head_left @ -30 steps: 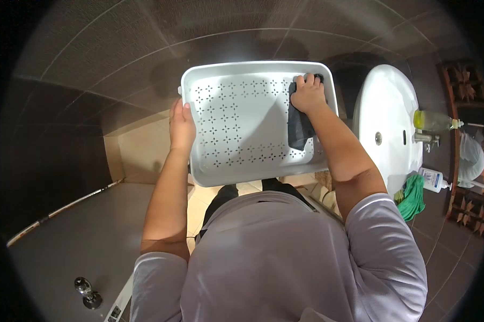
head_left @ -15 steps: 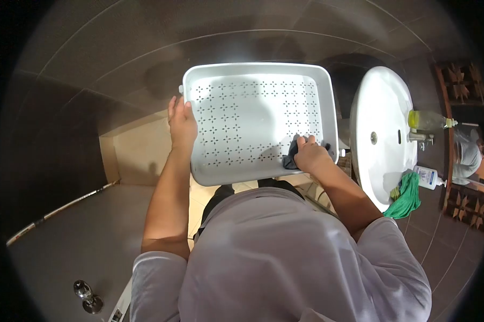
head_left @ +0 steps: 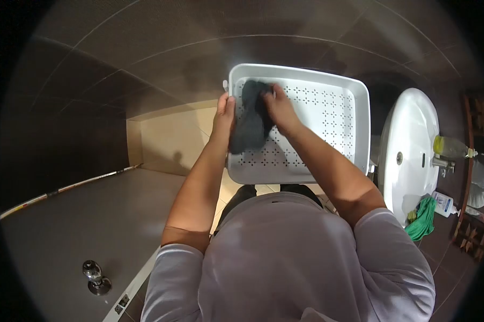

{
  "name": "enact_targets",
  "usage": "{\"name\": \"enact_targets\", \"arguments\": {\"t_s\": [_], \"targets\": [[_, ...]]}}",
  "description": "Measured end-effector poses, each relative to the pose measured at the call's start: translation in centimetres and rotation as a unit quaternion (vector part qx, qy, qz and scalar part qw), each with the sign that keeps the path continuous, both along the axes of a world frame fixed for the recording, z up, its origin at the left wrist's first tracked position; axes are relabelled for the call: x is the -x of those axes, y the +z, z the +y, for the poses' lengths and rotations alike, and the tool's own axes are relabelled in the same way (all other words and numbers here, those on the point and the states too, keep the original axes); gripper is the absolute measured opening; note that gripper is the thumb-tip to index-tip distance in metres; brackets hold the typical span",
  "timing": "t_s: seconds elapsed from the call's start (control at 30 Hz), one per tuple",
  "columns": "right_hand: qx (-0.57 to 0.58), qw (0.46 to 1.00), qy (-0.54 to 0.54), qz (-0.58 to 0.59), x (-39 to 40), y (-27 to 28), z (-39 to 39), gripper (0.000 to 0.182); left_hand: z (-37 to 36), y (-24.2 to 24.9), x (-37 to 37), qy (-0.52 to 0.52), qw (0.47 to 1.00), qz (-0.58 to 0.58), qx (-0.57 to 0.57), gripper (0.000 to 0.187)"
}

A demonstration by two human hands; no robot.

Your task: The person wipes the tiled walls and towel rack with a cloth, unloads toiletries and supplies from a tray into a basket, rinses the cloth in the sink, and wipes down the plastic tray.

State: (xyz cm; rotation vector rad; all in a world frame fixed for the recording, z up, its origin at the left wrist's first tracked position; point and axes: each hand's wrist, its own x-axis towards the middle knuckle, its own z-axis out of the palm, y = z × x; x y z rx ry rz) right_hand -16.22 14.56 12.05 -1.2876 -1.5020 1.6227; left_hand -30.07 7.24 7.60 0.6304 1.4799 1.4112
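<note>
A white plastic basket tray (head_left: 361, 129) with flower-shaped perforations is held up in front of my body. My left hand (head_left: 224, 119) grips its left rim, thumb over the edge, the other fingers partly hidden behind the side. Inside the tray, at its left end, a dark grey cloth (head_left: 251, 126) hangs spread out and slightly blurred. My right hand (head_left: 282, 111) is closed on the upper right part of this cloth, with the forearm reaching across the tray.
To the right is a white washbasin (head_left: 405, 129) with a metal tap (head_left: 441, 162). By it are a yellowish bottle (head_left: 450, 146), a white pump bottle (head_left: 444, 204) and a green cloth (head_left: 424, 220). A door with a metal knob (head_left: 94, 273) stands at lower left.
My right hand has moved the dark cloth from the tray's lower right corner to its left end, where it now hangs spread wider. The view has shifted, so tray and basin appear further right.
</note>
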Motion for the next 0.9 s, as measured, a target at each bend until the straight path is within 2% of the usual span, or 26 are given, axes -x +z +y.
{"name": "enact_targets", "arguments": {"t_s": [0.03,0.07,0.13,0.2,0.23,0.27,0.33,0.4,0.47,0.53,0.57,0.63,0.7,0.73,0.77,0.8,0.87,0.9], "targets": [[-0.133,0.99,-0.054,-0.018,1.2,-2.5,1.6,0.035,-0.4,2.4,-0.8,0.003,1.0,-0.018,0.017,0.041],[-0.109,0.992,-0.066,0.0,2.6,-2.3,2.0,0.038,-0.5,3.3,-1.0,0.004,1.0,-0.017,0.017,0.041],[-0.093,0.992,-0.082,0.018,5.7,-2.0,1.4,0.044,-0.5,4.0,-1.1,0.007,0.991,0.101,0.093,0.053],[-0.069,0.991,-0.106,0.051,8.7,-2.3,-0.1,0.05,-0.5,3.4,-0.8,0.013,0.989,0.084,0.123,0.056],[-0.105,0.985,-0.124,0.063,9.3,-2.3,-0.8,0.049,-0.4,3.1,-0.6,0.019,0.986,0.067,0.149,0.059],[-0.09,0.988,-0.115,0.058,9.2,-2.3,-1.0,0.048,-0.4,5.9,-1.4,0.011,0.986,0.046,0.163,0.06],[-0.076,0.99,-0.11,0.052,8.3,-2.2,-1.6,0.046,-0.5,5.2,-1.3,0.01,0.989,0.048,0.137,0.059],[-0.023,0.995,-0.023,0.089,6.5,-2.1,-3.0,0.041,-0.5,4.9,-1.2,0.011,0.993,0.043,0.108,0.059],[-0.073,0.995,0.036,0.065,4.3,-1.3,-5.3,0.036,-0.6,4.7,-1.1,0.017,0.996,0.028,0.078,0.061],[0.026,0.995,0.097,0.021,1.6,1.3,-8.3,0.032,-0.5,3.7,-0.7,0.022,0.998,-0.019,0.051,0.064],[0.055,0.987,0.149,0.011,0.5,0.7,-9.6,0.03,-0.4,3.3,-0.7,0.029,0.997,-0.063,0.028,0.066],[0.059,0.956,0.284,0.046,-1.7,-1.9,-11.7,0.03,-0.5,4.0,-1.1,0.034,0.996,-0.074,0.044,0.068],[0.048,0.962,0.267,0.023,-2.2,-0.6,-9.3,0.031,-0.7,3.3,-0.8,0.044,0.99,-0.134,-0.001,0.07],[0.039,0.967,0.251,0.002,-1.9,-0.1,-7.5,0.031,-0.8,3.3,-0.5,0.017,0.993,-0.118,-0.004,0.071],[0.152,0.979,0.113,0.081,-0.9,-0.3,-5.7,0.031,-0.8,3.9,-0.6,0.016,0.993,-0.116,-0.001,0.071],[0.245,0.948,0.026,0.203,0.0,1.4,-3.5,0.035,-0.7,4.6,-0.9,0.016,0.989,-0.145,-0.019,0.072],[0.215,0.936,0.003,0.277,2.4,2.0,-0.7,0.043,-1.0,5.1,-1.1,0.011,0.98,-0.197,-0.031,0.074],[0.2,0.955,0.0,0.22,3.8,1.4,-0.6,0.051,-1.0,4.8,-1.0,0.013,0.981,-0.194,-0.025,0.074]]}}
